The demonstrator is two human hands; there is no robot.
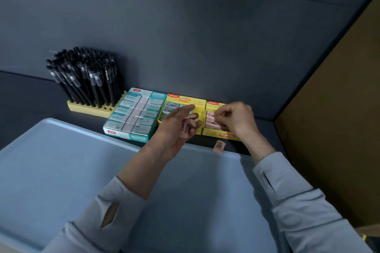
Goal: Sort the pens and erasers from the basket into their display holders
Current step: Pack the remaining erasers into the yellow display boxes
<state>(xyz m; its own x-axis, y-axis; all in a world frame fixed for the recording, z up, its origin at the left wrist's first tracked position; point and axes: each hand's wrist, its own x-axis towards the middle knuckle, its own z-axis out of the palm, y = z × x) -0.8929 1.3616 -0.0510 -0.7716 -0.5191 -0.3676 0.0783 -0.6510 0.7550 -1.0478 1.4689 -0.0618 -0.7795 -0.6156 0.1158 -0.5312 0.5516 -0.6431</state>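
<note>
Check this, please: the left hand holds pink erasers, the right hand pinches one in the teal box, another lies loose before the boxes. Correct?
One error: the head view shows the right hand pinching a pink eraser in the right yellow box, not the teal box. The left hand holds pink erasers; a loose eraser lies before the boxes.

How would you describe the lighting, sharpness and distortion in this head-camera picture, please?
Head view: dim overall, brightest on the yellow cardboard eraser boxes; wide-angle distortion bows the pale blue plastic basket's rim; box print is soft; small glints on the black pens' clear caps.
</note>
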